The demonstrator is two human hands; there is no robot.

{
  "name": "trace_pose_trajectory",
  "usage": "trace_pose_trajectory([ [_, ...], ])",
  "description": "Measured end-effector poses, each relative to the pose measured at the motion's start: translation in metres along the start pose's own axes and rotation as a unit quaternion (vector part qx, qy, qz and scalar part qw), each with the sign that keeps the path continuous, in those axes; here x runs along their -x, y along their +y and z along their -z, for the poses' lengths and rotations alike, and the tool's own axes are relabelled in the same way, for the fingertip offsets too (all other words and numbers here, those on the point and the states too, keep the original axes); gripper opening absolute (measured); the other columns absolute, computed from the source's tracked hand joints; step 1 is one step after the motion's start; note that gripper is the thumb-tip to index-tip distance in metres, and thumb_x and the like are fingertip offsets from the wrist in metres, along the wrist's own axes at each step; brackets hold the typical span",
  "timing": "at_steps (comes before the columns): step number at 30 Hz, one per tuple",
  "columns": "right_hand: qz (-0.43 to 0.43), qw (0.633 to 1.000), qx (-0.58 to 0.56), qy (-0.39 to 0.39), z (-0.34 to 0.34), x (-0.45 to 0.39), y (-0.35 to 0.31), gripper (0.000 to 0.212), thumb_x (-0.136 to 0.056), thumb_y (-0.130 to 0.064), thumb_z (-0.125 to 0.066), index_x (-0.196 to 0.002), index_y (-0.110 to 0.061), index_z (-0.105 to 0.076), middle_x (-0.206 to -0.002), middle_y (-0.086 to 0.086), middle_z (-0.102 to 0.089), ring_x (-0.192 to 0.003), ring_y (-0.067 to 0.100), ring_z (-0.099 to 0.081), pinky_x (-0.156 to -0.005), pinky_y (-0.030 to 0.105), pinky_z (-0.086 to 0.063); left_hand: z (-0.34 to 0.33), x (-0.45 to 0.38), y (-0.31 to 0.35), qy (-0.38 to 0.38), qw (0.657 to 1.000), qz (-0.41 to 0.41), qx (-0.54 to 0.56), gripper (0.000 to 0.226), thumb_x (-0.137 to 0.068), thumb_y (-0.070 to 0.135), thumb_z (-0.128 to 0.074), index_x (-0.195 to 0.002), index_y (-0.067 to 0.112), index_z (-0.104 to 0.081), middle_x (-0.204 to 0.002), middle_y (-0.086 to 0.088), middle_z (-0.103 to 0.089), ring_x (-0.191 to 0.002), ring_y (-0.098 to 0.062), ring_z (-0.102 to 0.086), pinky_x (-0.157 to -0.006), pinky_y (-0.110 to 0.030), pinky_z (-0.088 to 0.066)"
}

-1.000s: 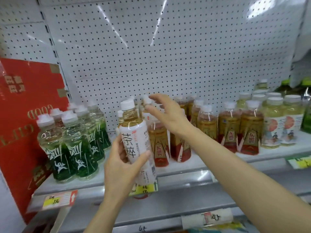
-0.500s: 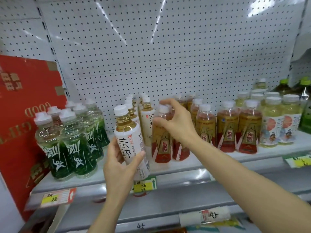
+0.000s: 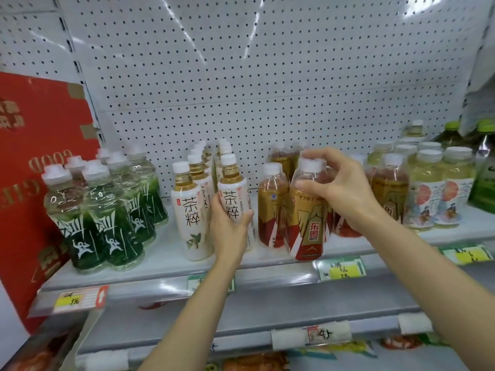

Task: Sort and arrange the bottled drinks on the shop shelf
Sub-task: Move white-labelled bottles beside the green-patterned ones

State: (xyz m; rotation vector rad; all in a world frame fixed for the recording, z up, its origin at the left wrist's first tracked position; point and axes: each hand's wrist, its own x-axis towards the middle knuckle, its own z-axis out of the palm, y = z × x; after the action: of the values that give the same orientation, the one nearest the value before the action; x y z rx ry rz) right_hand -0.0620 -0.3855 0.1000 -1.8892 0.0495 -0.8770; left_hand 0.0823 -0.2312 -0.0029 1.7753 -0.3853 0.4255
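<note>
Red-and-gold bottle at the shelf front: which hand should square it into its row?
Right. The right hand already grips the red-and-gold bottle near its cap, while the left hand holds the white tea bottle.

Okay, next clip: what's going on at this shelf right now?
A person is tidying bottled drinks on a shop shelf. The left hand grips a white-labelled tea bottle standing at the front of its row. The right hand holds a red-and-gold drink bottle by its neck, near the shelf's front edge. Green bottles stand to the left, pale yellow ones to the right.
</note>
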Motion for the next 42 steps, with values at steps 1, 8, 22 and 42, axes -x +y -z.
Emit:
trace_pose_trajectory([
  [1, 0.0, 1.0, 0.001, 0.0, 0.001, 0.0, 0.003, 0.048, -0.074, -0.009, -0.083, -0.115, -0.026, -0.065, -0.103, -0.001, -0.071, -0.088, 0.015, -0.069, -0.076, 0.031, -0.061, -0.006, -0.005, -0.002, 0.005, 1.0, 0.0, -0.01, 0.087, -0.081, 0.029, -0.079, -0.151, 0.026, -0.027, -0.146, 0.0, -0.051, -0.132, -0.022, -0.049, -0.108, -0.049, -0.044],
  [8, 0.014, 1.0, -0.002, -0.007, 0.006, -0.004, 0.016, 0.046, -0.074, -0.012, -0.084, -0.113, -0.029, -0.064, -0.104, -0.003, -0.071, -0.092, 0.018, -0.069, -0.079, 0.041, -0.061, -0.032, -0.035, -0.013, 0.003, 0.999, 0.007, -0.053, 0.088, -0.082, 0.031, -0.077, -0.152, 0.024, -0.023, -0.146, -0.003, -0.049, -0.132, -0.023, -0.05, -0.105, -0.047, -0.047],
  [22, 0.016, 1.0, 0.016, 0.007, 0.012, -0.001, 0.032, 0.055, -0.061, -0.042, -0.081, -0.113, -0.041, -0.063, -0.109, -0.012, -0.07, -0.1, 0.015, -0.067, -0.087, 0.044, -0.057, -0.053, 0.089, 0.054, -0.124, 0.984, -0.124, -0.033, 0.099, -0.076, 0.058, -0.072, -0.155, 0.033, -0.019, -0.152, 0.015, -0.034, -0.138, -0.004, -0.034, -0.113, -0.03, -0.036],
  [42, -0.131, 0.965, 0.056, 0.221, 0.14, 0.051, 0.064, 0.065, -0.063, -0.016, -0.091, -0.12, -0.022, -0.061, -0.102, -0.009, -0.071, -0.096, 0.006, -0.067, -0.087, 0.031, -0.054, -0.052, 0.075, 0.046, 0.001, 0.998, -0.063, -0.021, 0.095, -0.069, 0.041, -0.085, -0.146, 0.023, -0.033, -0.144, -0.001, -0.038, -0.132, -0.021, -0.038, -0.109, -0.048, -0.039],
])
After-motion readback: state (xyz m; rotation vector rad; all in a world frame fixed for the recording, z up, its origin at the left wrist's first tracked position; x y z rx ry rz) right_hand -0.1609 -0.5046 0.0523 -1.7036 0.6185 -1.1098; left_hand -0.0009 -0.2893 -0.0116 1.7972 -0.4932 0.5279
